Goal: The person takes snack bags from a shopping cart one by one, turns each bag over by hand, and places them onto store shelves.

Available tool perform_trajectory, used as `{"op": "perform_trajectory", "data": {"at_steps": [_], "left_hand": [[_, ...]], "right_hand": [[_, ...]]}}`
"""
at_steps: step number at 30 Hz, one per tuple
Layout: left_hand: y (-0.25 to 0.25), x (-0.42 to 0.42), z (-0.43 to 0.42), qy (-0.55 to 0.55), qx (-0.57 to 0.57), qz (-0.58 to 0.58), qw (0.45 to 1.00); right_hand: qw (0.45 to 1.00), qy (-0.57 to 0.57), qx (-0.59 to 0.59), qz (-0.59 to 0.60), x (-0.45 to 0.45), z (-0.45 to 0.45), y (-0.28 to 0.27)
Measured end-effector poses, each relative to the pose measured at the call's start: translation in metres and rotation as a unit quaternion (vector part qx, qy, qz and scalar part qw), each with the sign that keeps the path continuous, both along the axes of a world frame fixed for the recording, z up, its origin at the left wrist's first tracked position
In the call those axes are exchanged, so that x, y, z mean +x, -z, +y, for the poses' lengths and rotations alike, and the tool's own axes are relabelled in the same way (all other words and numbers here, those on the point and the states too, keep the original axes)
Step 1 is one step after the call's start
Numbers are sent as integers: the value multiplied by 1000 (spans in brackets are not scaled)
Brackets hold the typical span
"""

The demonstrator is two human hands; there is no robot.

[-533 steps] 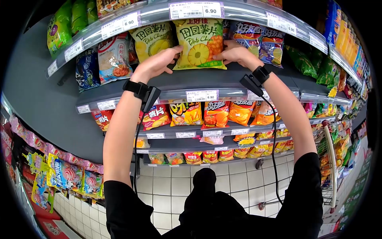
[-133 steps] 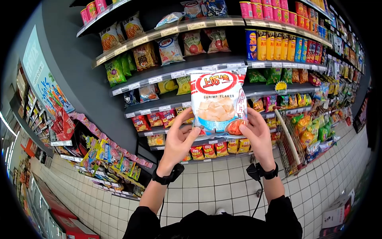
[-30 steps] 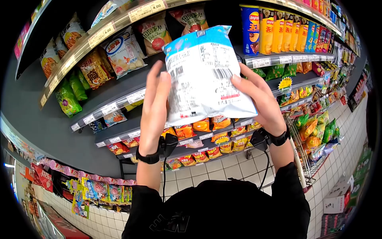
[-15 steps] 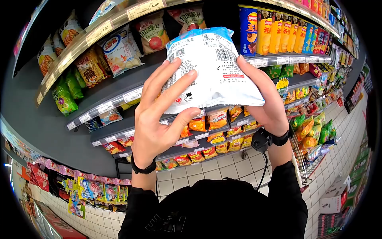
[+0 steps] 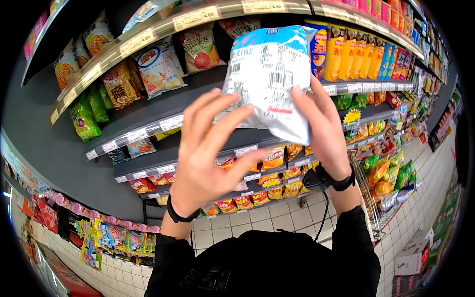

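Observation:
A white and blue snack bag (image 5: 267, 69) is held up in front of the shelves, its back with printed text and a barcode facing me. My right hand (image 5: 321, 128) grips the bag's lower right side, thumb on the near face and fingers behind it. My left hand (image 5: 208, 143) is open beside the lower left of the bag, fingers spread. Whether its fingertips still touch the bag I cannot tell. The bag leans, its lower corner hanging between my hands.
Curved grey shelves (image 5: 198, 84) carry snack bags, with price labels along their edges. Yellow chip boxes (image 5: 350, 54) stand at upper right. A wire shopping cart (image 5: 368, 198) holding colourful bags is at my right. Hanging candy packs (image 5: 116, 235) are at lower left.
The snack bag has tilted and turned clockwise, shifting a little right in my right hand. My left hand has loosened from its face and moved slightly down.

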State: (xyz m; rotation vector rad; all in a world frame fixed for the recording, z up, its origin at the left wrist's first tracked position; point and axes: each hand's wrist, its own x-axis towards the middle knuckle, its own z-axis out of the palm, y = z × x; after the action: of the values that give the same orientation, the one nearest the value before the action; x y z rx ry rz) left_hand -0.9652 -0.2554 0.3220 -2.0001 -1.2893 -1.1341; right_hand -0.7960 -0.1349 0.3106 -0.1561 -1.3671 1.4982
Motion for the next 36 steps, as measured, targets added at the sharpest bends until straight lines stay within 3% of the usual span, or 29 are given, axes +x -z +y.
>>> {"op": "perform_trajectory", "data": {"at_steps": [7, 11, 14, 17, 21, 23, 24, 27, 31, 33, 36], "left_hand": [[-7, 9, -13, 6, -24, -6, 1000], [-4, -10, -14, -41, 82, 36, 995], [-8, -23, -26, -50, 141, -17, 989], [-16, -36, -45, -33, 169, -96, 980], [-19, -59, -65, -24, 205, -152, 967], [-26, -68, -64, 21, 214, -187, 959], [-32, -71, -64, 44, 206, -211, 954], [-63, -94, -57, 72, 209, -194, 956], [-111, -118, -44, 165, 70, -229, 957], [-133, -124, -35, 166, 9, -247, 955], [-163, -154, -1, 80, 34, -141, 986]], "right_hand": [[995, -78, 63, 16, -23, -40, -3], [980, -76, 184, -19, -34, -53, -5], [973, -90, 212, -15, -38, -59, -12], [966, 2, 258, -32, -41, -56, -11], [968, 74, 211, -111, -54, -48, -14], [983, -59, 135, -111, -62, -49, -28], [982, -54, 159, -86, -67, -53, -37], [969, 31, 240, -55, -81, -47, -69], [931, 133, 322, -111, -96, -13, -121], [899, 178, 373, -146, -102, 8, -148], [838, 258, 413, -246, -109, 34, -184]]}}
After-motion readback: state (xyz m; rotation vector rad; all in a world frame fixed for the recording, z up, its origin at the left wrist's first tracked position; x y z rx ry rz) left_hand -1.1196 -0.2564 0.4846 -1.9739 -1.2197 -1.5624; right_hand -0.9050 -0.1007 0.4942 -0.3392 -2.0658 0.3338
